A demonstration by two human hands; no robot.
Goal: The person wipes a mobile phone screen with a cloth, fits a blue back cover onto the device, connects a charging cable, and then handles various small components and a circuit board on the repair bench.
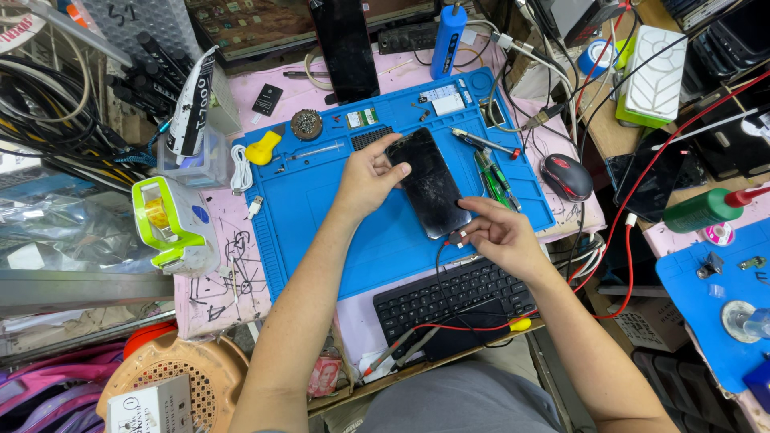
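Keyboard (pixel 449 301) sits at the bench's near edge; I've got my left hand (pixel 367 180) steadying the phone (pixel 431 183) mid-mat (pixel 321 200), right hand (pixel 501 232) fingers pinching the cable plug (pixel 455 238) at its bottom end.

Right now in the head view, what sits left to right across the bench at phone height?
Green-and-white tape dispenser → coiled white cable → left hand → black cracked-screen smartphone → right hand → black-and-red computer mouse → green bottle with red nozzle.
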